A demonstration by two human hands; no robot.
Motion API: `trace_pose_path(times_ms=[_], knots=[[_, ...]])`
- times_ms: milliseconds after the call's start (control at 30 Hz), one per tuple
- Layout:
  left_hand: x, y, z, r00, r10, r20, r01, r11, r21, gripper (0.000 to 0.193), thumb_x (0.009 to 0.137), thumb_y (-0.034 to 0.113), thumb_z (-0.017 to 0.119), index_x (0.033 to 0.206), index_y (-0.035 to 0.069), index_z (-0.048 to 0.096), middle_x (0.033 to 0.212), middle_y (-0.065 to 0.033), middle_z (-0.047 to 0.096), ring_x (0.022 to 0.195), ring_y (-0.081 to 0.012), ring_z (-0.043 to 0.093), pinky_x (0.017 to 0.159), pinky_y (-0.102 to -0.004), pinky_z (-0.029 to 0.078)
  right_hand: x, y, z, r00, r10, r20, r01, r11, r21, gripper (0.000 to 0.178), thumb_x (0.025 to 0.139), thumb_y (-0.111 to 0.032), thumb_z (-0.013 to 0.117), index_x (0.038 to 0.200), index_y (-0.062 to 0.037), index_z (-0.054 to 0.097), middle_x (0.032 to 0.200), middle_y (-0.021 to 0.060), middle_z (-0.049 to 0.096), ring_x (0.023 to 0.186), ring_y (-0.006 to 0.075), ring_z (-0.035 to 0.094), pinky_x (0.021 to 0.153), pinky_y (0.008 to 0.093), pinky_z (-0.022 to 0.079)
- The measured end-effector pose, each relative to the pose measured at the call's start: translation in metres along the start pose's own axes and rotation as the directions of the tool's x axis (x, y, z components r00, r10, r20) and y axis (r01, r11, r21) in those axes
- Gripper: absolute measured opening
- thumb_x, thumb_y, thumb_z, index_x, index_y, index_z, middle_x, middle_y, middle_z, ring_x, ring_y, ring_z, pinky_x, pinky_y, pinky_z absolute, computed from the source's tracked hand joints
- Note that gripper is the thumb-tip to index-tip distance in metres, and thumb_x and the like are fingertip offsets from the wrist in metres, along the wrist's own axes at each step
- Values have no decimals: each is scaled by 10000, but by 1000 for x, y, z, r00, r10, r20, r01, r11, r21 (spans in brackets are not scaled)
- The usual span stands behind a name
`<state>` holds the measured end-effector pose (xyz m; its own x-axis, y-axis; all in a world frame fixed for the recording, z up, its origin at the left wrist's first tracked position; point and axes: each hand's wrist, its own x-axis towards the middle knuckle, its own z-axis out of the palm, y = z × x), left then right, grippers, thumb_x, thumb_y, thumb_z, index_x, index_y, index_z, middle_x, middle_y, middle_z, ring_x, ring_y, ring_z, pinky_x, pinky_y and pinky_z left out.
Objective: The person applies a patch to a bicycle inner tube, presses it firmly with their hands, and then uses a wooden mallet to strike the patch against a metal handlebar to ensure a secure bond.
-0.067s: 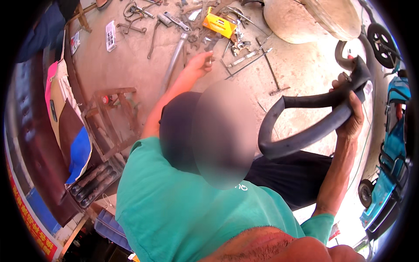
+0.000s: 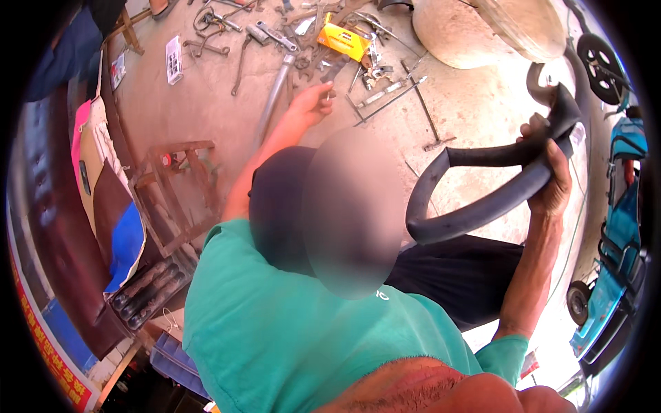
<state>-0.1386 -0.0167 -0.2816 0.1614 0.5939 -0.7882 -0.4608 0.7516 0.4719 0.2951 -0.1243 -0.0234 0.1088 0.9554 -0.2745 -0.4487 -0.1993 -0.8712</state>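
Left hand: my left hand [image 2: 311, 102] is far out among the tools on the floor [image 2: 172, 110]; whatever its fingers [image 2: 329, 89] pinch is too small to make out.
Right hand: my right hand [image 2: 551, 172] wraps the black inner tube [image 2: 475, 206], and its palm side is hidden behind the rubber.
Inner tube: its upper end curls behind my fingers and I cannot tell where it stops.
Tool pile: the tools [image 2: 303, 34] at the top run past the picture's edge; many are too small to tell apart.
Blue vehicle: the blue vehicle [image 2: 623, 227] is cut off by the right rim.
Lap: my green shirt [image 2: 289, 330] hides what lies below.
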Motion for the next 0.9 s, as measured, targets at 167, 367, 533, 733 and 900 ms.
trace_pose_path(times_ms=[167,367,533,733,900], knots=[[-82,50,64,942,227,246,-188,967,-173,124,900,121,680,973,51,607,820,-38,584,571,-105,452,518,-253,364,-2,-3,2,995,-104,-10,102,991,-87,643,892,-244,676,1402,31,397,1130,138,607,1055,224,593,972,343,454],[-180,164,160,522,558,645,-514,810,-284,200,923,131,647,1091,23,641,890,-64,644,710,-137,541,635,-294,428,-3,-19,36,984,-149,-96,151,988,15,439,848,-220,740,1158,56,599,1047,135,679,962,209,633,877,326,500],[-251,127,237,561,194,805,-495,858,138,307,999,267,562,1201,36,579,1048,-102,650,841,-196,632,696,-313,487,-14,-30,44,984,-152,-92,163,979,124,379,884,-289,710,1114,-7,605,979,100,672,884,189,636,838,338,529],[-272,64,308,356,302,884,-762,641,88,261,1017,286,531,1120,52,585,1078,-175,680,943,-317,704,744,-375,570,-21,-38,56,989,-135,-56,145,951,273,364,912,-314,670,1083,6,632,955,113,680,883,201,639,833,339,532],[-267,29,323,266,446,855,-845,535,-16,282,1036,275,500,1112,9,552,1038,-182,686,922,-266,708,761,-352,583,-32,-39,53,995,-95,28,84,958,276,421,923,-332,643,1133,31,614,987,125,687,885,198,631,820,336,525]])
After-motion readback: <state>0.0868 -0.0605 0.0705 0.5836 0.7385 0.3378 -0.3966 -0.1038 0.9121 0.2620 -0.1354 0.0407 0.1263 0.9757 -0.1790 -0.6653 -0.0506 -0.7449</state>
